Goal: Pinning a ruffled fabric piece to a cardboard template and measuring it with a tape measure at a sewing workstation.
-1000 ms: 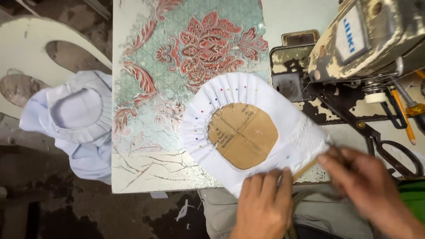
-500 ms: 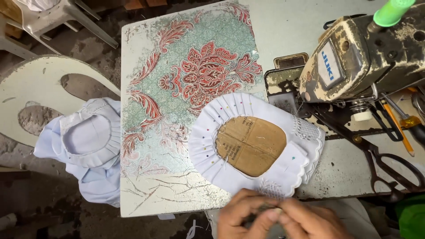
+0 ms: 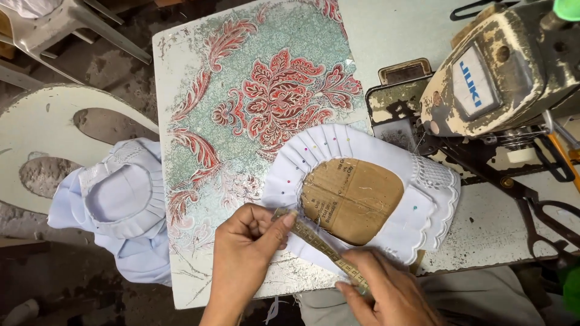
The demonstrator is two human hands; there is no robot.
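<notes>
Floral-patterned covering, red and green on a pale ground, lies over the left part of the worktop (image 3: 199,78), with bare grey surface to its right. Nearest the viewer, the left hand (image 3: 244,241) is closed in a pinch, thumb and forefinger gripping one end of a yellowish measuring tape (image 3: 320,244). The right hand (image 3: 386,290) is closed too, fingers pressing the tape's other end down at the worktop's near edge. Between them the tape runs taut and slanted across the near rim of a white pleated fabric piece (image 3: 386,151), which lies flat on the worktop just beyond both hands. An oval of brown cardboard (image 3: 353,199) sits in its middle, and small coloured pins (image 3: 414,207) dot the pleats around it; an embroidered, scalloped edge shows on its right side.

Off the worktop's left edge, lower down, a heap of pale blue-white fabric (image 3: 121,205) rests against a curved white board (image 3: 42,133). Dark scissors (image 3: 544,217) lie at the right edge. Farther back on the right stands a worn, cream-coloured sewing machine (image 3: 501,66), paint chipped. At the far left, a white plastic chair (image 3: 72,24) stands on the dirty floor.
</notes>
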